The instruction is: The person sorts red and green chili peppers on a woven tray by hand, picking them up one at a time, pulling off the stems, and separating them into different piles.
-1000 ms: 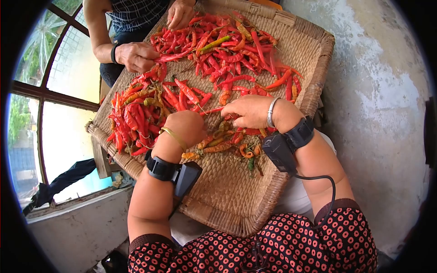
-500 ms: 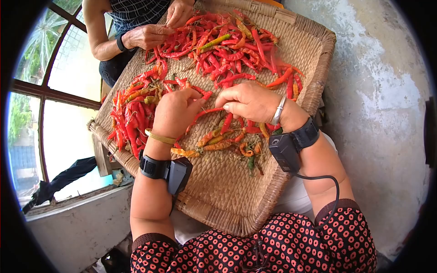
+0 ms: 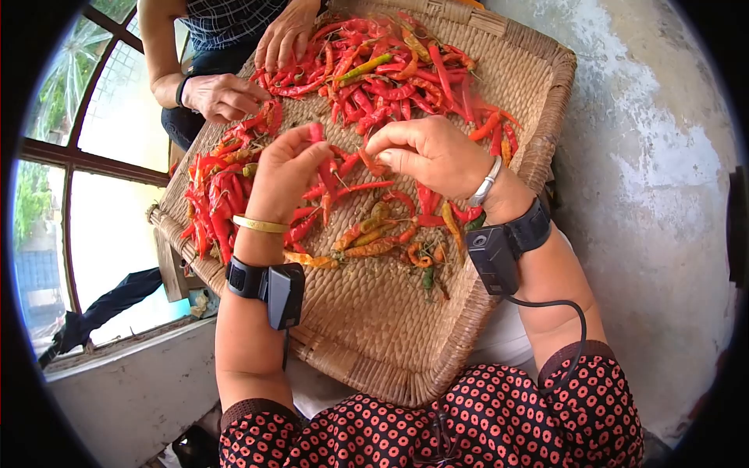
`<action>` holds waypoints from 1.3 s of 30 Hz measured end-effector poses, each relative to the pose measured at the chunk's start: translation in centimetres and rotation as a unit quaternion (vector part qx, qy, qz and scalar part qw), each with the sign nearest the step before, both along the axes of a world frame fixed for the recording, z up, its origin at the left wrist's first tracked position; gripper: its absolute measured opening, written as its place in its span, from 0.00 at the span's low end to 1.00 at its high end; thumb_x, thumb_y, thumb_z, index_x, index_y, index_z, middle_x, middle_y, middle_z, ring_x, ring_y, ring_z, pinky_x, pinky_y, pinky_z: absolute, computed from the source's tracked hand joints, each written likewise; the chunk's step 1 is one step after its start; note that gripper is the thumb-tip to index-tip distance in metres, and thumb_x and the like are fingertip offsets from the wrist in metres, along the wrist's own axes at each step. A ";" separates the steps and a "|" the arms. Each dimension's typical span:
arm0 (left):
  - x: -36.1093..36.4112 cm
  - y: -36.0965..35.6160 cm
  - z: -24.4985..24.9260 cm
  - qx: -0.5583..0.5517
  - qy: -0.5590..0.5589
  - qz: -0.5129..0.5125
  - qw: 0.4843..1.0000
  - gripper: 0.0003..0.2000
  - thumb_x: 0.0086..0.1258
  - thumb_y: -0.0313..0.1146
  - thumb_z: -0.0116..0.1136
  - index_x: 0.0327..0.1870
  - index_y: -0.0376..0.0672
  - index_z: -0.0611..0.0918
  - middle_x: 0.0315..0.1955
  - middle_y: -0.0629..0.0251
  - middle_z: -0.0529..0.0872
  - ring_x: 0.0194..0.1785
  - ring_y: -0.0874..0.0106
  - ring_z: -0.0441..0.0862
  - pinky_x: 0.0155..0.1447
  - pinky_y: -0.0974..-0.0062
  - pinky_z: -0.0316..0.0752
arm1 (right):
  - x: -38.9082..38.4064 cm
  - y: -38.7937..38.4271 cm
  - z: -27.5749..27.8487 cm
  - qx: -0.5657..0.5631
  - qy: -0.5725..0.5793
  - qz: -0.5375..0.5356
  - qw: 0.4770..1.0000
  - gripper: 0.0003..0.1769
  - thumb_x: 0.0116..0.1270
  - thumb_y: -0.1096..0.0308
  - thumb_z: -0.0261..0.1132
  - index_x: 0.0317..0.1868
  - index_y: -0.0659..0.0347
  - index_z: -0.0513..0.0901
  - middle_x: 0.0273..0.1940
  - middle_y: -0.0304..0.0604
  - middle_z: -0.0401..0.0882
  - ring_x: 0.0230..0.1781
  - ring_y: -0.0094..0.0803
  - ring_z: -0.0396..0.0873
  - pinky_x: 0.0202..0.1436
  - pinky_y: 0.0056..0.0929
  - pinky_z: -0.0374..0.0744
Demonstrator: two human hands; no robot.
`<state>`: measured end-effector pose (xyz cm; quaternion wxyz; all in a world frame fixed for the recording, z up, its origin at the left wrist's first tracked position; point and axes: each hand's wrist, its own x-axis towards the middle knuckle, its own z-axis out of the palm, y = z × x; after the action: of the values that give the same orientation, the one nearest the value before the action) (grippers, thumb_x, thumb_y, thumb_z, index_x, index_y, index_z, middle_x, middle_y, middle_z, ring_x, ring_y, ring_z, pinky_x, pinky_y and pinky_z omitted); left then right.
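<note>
My left hand pinches a red chili pepper between thumb and fingers above the woven tray. To its right is my right hand, its thumb and forefinger drawn together beside a red pepper; whether it grips that pepper is hard to tell. Under and between my hands lie more red peppers. A red pile sits at the tray's left side, and a larger red heap lies at the back. Orange, wrinkled peppers rest nearer to me.
Across the tray, another person's hands touch the peppers at the back left. A window and a folded dark umbrella are at the left. The concrete floor extends along the right.
My left hand has turned and now holds a pepper upright. My right hand has shifted slightly up. The other person's hands have moved apart, one down to the left pile.
</note>
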<state>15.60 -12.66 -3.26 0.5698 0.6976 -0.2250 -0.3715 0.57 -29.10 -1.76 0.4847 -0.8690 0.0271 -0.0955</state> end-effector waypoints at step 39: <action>-9.7 -9.0 -2.7 0.177 -0.600 -0.347 0.699 0.13 0.54 0.41 0.60 0.35 0.41 0.81 0.46 0.57 0.75 0.48 0.61 0.73 0.45 0.68 0.76 | 0.9 -2.2 0.4 0.515 -0.135 -0.319 0.785 0.09 0.61 0.64 0.61 0.35 0.62 0.79 0.23 0.35 0.77 0.17 0.18 0.73 0.17 0.16 0.68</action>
<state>5.89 -21.69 -5.95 0.0105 0.7332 -0.6753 -0.0785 1.50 -31.28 -1.37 0.8007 -0.4109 0.2820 -0.3323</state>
